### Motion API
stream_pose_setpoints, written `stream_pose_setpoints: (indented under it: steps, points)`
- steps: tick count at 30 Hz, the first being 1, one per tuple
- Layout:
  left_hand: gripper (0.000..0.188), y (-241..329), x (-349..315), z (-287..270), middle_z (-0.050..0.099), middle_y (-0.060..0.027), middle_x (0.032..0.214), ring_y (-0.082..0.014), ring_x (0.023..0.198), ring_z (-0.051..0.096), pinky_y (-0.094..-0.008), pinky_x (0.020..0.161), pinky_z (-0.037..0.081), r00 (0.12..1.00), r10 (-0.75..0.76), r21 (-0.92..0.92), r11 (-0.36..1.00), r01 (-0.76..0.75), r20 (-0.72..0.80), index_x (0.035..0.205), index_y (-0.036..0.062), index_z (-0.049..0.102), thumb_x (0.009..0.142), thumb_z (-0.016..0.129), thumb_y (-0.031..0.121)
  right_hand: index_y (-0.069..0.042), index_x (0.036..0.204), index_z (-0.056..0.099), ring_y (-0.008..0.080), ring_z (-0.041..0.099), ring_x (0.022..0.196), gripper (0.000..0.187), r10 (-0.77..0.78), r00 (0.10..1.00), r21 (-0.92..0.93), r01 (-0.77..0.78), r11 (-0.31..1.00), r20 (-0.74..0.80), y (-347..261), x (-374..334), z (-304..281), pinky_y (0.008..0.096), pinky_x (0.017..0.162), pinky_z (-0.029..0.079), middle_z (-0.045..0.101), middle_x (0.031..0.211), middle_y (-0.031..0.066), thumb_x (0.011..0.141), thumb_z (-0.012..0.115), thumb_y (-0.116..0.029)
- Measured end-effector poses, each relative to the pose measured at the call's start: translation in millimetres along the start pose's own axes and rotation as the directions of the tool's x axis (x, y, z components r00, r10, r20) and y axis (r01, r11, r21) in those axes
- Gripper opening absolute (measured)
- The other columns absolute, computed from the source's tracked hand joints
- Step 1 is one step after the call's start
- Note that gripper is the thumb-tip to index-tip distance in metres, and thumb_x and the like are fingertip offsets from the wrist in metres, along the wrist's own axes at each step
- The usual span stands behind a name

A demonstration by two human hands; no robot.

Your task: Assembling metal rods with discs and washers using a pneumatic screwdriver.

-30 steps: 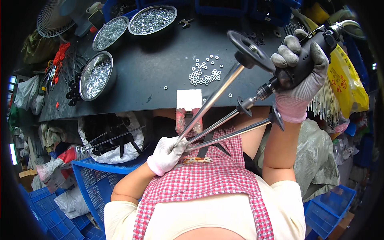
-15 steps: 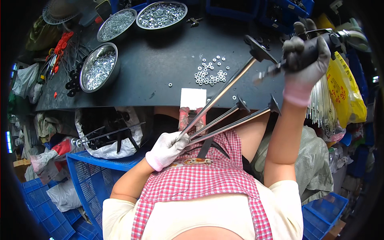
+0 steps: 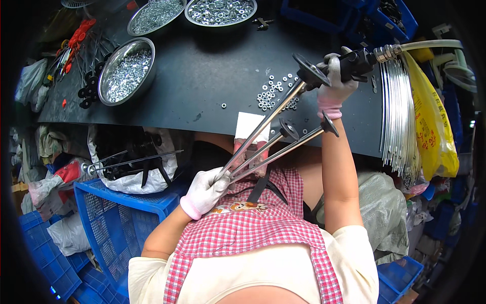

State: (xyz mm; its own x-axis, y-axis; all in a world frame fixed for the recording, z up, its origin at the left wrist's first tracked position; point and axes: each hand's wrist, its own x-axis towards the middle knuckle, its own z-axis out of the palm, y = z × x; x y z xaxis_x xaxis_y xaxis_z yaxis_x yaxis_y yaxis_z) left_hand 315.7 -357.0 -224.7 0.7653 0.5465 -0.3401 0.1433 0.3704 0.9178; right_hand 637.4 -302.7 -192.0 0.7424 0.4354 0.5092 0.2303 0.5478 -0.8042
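My left hand [image 3: 205,192], in a white glove with a pink cuff, is closed around three metal rods [image 3: 266,121] over my lap. They fan out to the upper right, each ending in a black disc [image 3: 311,70]. Gloved too, my right hand [image 3: 336,87] grips a black air-powered driver [image 3: 356,65] above the bench. The driver's front end is behind the disc of the longest rod; whether they touch, I cannot tell. A pale air hose [image 3: 428,44] joins the tool's back end through a metal coupling.
Loose nuts or washers [image 3: 267,100] lie on the dark bench [image 3: 212,76]. Metal bowls of small hardware [image 3: 148,83] stand at its left and back. A bundle of thin rods [image 3: 397,111] and a yellow bag [image 3: 430,116] hang at the right. A blue crate [image 3: 109,228] stands at lower left.
My right hand has brought the driver left and down to the longest rod's disc. My left hand still holds the three rods and has hardly moved. The view has shifted slightly.
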Motion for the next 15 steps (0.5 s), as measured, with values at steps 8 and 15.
stream_pose_setpoints:
  steps: [8, 15]
  points:
    - [0.047, -18, 2, -2, 0.051, 0.0002, 0.062, -0.0031, 0.051, 0.041, -0.0184, 0.046, 0.031, 0.999, 0.039, 0.119, 0.992, -0.038, -0.003, 0.078, 0.0010, 0.052, 0.083, 0.054, 0.047, -0.001, 0.103, 0.050, 0.0100, 0.056, 0.056, 0.030, -0.013, 0.998, -0.124, 0.019, 0.992, 0.054, 2, -7, 9, 0.0211, 0.052, 0.046, 0.057, 0.073, 0.0041, 0.074, 0.057, 0.002]
    - [0.038, -22, -2, -5, 0.045, 0.0026, 0.055, -0.0035, 0.051, 0.038, -0.0208, 0.047, 0.031, 1.000, 0.024, 0.248, 0.968, -0.023, -0.004, 0.075, -0.0003, 0.053, 0.085, 0.052, 0.037, 0.001, 0.097, 0.051, 0.0101, 0.056, 0.054, 0.023, -0.031, 0.993, -0.225, 0.055, 0.973, 0.110, -17, -17, -15, 0.0215, 0.052, 0.046, 0.057, 0.068, 0.0049, 0.074, 0.055, 0.001]
